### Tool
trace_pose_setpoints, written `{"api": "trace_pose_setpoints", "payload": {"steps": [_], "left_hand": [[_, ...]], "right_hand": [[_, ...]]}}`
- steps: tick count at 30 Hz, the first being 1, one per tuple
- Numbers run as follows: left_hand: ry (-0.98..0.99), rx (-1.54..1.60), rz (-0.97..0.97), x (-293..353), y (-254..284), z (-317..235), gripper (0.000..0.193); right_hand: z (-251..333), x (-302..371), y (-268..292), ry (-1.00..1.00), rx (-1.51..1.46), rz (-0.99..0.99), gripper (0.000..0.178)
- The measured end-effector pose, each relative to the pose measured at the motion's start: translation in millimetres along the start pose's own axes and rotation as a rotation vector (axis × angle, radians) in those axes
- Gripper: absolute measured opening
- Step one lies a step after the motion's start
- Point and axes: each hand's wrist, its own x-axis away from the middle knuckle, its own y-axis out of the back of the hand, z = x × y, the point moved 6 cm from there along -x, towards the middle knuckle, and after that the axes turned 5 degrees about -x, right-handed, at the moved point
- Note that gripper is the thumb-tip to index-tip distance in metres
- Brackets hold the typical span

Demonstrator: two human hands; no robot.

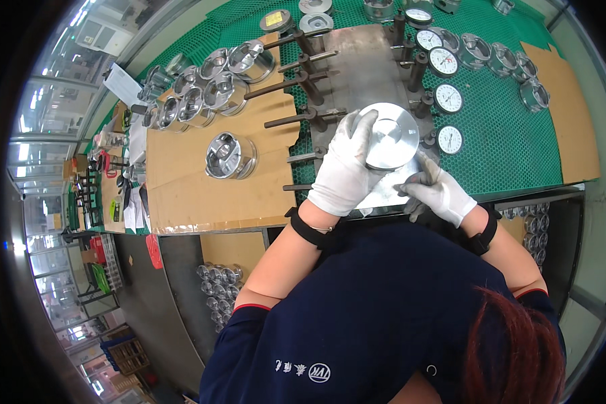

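A round, flat-topped silver piston [392, 138] is tilted over the near end of the steel plate, with its smooth crown showing. My left hand [347, 161], in a white glove, grips it at its left edge. At the piston's lower right is my gloved right hand [444, 195], its darkened fingers bent and apart. I cannot tell whether its upper finger touches the rim. Dial gauges [449, 99] on black posts line the right side of the steel plate [360, 64]. Several dark clamp rods [289, 121] stick out on its left.
A single piston [230, 156] stands on the cardboard sheet [182, 202] at left, with a group of pistons [223, 93] behind it. More pistons [501, 59] stand on the green mat [505, 128] at right. Other pistons [220, 289] are stored below the bench.
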Motion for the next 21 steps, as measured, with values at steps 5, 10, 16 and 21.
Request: {"api": "trace_pose_setpoints", "payload": {"steps": [5,10,16,21], "left_hand": [[0.025,0.017,-0.002,1.3,-0.2,0.7,0.093],[0.020,0.026,-0.011,0.8,-0.3,-0.5,0.092],[-0.023,-0.027,-0.064,0.5,0.8,-1.9,0.088],[0.302,0.309,0.094,-0.8,10.6,-1.5,0.062]], "right_hand": [[7.1,5.5,-5.1,-0.038,-0.043,0.000,0.098],[5.7,4.6,-4.7,-0.035,-0.023,-0.020,0.098],[5.1,4.9,-1.3,-0.069,-0.002,-0.014,0.097],[31.6,19.4,-2.5,0.340,0.249,0.048,0.090]]}}
